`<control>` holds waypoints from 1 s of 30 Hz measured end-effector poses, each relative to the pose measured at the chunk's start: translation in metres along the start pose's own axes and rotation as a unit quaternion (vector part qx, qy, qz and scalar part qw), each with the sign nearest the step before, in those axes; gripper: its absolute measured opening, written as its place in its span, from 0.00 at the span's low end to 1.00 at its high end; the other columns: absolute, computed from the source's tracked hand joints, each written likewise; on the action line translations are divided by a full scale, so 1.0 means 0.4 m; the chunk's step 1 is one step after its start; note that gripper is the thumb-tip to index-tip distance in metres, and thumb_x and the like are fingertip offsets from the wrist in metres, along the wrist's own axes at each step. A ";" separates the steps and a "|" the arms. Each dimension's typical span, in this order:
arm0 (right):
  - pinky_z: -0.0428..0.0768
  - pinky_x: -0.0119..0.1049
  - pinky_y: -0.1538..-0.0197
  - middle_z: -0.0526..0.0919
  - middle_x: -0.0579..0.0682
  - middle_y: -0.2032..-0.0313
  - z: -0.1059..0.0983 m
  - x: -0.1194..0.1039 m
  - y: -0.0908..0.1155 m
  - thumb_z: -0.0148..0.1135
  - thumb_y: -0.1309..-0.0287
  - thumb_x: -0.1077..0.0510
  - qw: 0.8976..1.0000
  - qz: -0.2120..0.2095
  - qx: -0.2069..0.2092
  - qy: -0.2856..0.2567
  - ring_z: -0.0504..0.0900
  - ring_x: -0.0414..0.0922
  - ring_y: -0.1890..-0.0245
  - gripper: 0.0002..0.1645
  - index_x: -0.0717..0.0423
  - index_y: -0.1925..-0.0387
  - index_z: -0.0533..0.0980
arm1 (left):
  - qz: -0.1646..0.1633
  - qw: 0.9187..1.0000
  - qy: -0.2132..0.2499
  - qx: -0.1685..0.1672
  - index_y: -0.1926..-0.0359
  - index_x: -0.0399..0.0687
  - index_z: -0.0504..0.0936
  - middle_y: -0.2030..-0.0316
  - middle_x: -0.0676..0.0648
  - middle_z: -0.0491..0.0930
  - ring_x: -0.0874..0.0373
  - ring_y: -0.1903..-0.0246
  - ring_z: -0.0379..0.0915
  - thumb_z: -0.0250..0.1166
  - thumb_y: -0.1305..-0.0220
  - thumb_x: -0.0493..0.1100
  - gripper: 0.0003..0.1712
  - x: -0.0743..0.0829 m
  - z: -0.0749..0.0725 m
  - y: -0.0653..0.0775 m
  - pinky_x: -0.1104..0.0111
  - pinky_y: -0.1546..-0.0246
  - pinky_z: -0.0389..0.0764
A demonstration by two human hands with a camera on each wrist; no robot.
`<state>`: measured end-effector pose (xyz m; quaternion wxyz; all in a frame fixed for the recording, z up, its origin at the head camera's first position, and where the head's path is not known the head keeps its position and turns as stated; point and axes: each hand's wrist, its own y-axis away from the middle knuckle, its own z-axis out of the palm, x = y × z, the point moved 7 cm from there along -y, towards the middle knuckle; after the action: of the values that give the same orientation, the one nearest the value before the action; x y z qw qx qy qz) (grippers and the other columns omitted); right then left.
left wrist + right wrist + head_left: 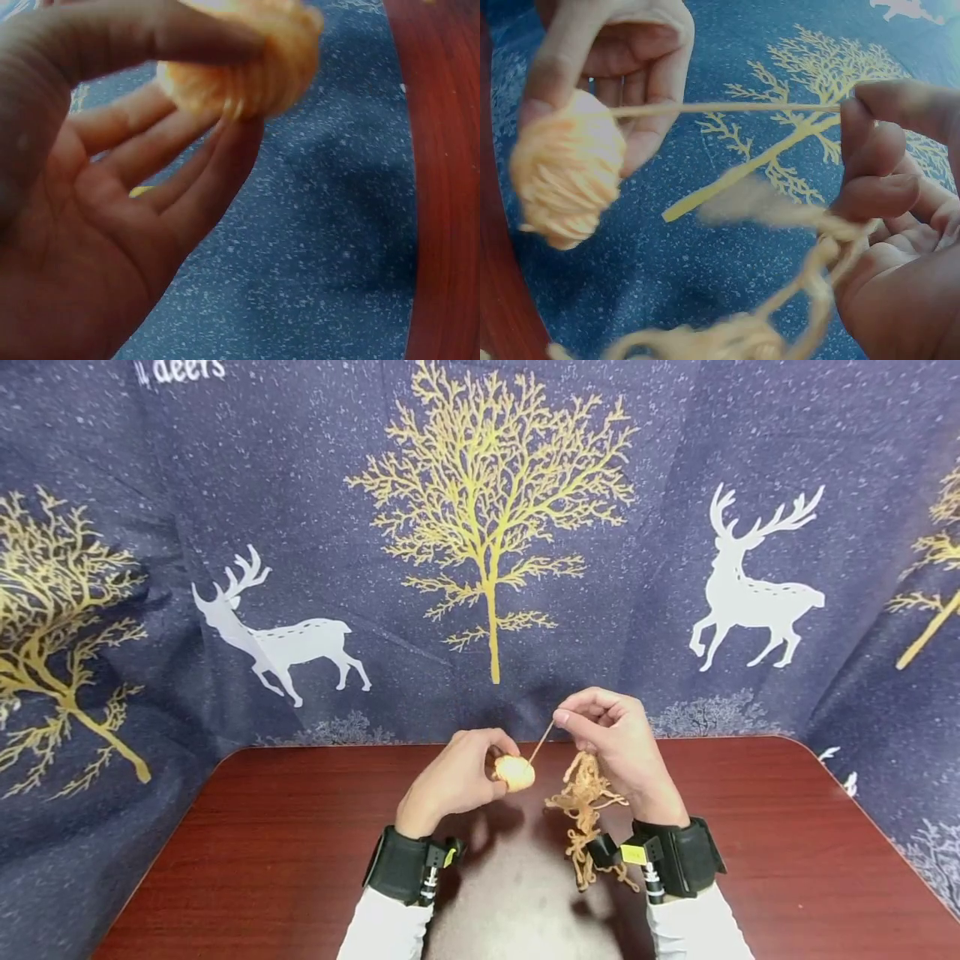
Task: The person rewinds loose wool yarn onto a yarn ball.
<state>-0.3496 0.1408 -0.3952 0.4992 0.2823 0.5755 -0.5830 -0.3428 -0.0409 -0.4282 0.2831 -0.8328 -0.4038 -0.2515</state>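
Observation:
My left hand [457, 774] holds a small ball of yellow-orange yarn [514, 773] between thumb and fingers, above the table. In the left wrist view the yarn ball [255, 67] is blurred, with the thumb across it. A taut strand [727, 108] runs from the ball to my right hand [900, 172], which pinches it between thumb and forefinger. Loose, tangled yarn [585, 802] hangs below the right hand [615, 743], and in the right wrist view part of it passes by the curled lower fingers.
A dark red wooden table [300, 835] lies beneath both hands, with a pale glare patch near its front. Behind it hangs a dark blue cloth [420, 677] printed with yellow trees and white deer. Black straps with small cameras circle both wrists.

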 end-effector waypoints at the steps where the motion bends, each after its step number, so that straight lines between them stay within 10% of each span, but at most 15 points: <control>1: 0.64 0.24 0.80 0.84 0.46 0.75 -0.004 0.000 0.000 0.64 0.40 0.74 1.000 -0.003 0.005 -0.020 0.67 0.35 0.83 0.09 0.59 0.67 0.84 | 0.005 1.000 0.016 -0.022 0.57 0.45 0.83 0.67 0.53 0.83 0.55 0.67 0.80 0.76 0.52 0.30 0.19 0.003 0.005 0.002 0.70 0.66 0.81; 6: 0.63 0.24 0.79 0.84 0.47 0.75 -0.028 0.003 -0.001 0.63 0.37 0.72 0.996 -0.006 0.048 -0.078 0.68 0.36 0.83 0.09 0.58 0.67 0.85 | 0.054 0.982 0.138 -0.113 0.53 0.42 0.84 0.62 0.50 0.85 0.58 0.60 0.83 0.72 0.49 0.28 0.19 0.030 0.017 0.016 0.66 0.56 0.85; 13: 0.65 0.22 0.80 0.86 0.47 0.72 -0.047 0.032 -0.005 0.67 0.38 0.67 0.992 0.014 0.089 -0.090 0.72 0.35 0.83 0.04 0.57 0.66 0.85 | 0.159 0.916 0.345 -0.129 0.49 0.29 0.80 0.54 0.36 0.84 0.52 0.52 0.83 0.71 0.47 0.24 0.22 0.084 -0.013 0.034 0.52 0.45 0.81; 19: 0.63 0.23 0.82 0.84 0.44 0.77 -0.037 0.050 -0.009 0.71 0.40 0.65 0.994 0.027 0.087 -0.065 0.71 0.35 0.84 0.01 0.60 0.66 0.85 | 0.213 0.867 0.449 -0.043 0.49 0.17 0.74 0.49 0.39 0.83 0.51 0.49 0.82 0.73 0.48 0.24 0.26 0.097 -0.061 0.036 0.54 0.45 0.82; 26: 0.66 0.24 0.80 0.84 0.45 0.75 -0.021 0.066 -0.010 0.68 0.39 0.67 0.996 0.064 0.065 0.016 0.70 0.35 0.83 0.02 0.61 0.65 0.84 | 0.203 0.830 0.505 0.121 0.49 0.44 0.83 0.50 0.44 0.84 0.55 0.52 0.81 0.71 0.49 0.25 0.25 0.077 -0.115 0.031 0.66 0.51 0.84; 30: 0.75 0.27 0.79 0.85 0.47 0.74 -0.005 0.072 -0.009 0.69 0.40 0.66 0.994 0.078 0.032 0.075 0.72 0.36 0.81 0.04 0.65 0.63 0.83 | 0.178 0.805 0.527 0.204 0.52 0.43 0.82 0.47 0.43 0.81 0.53 0.51 0.81 0.65 0.50 0.21 0.25 0.058 -0.136 0.033 0.66 0.53 0.85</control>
<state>-0.3630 0.1348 -0.4201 0.4892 0.3849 0.5686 -0.5379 -0.3297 -0.0721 -0.3781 0.6555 -0.5525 -0.0785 -0.5089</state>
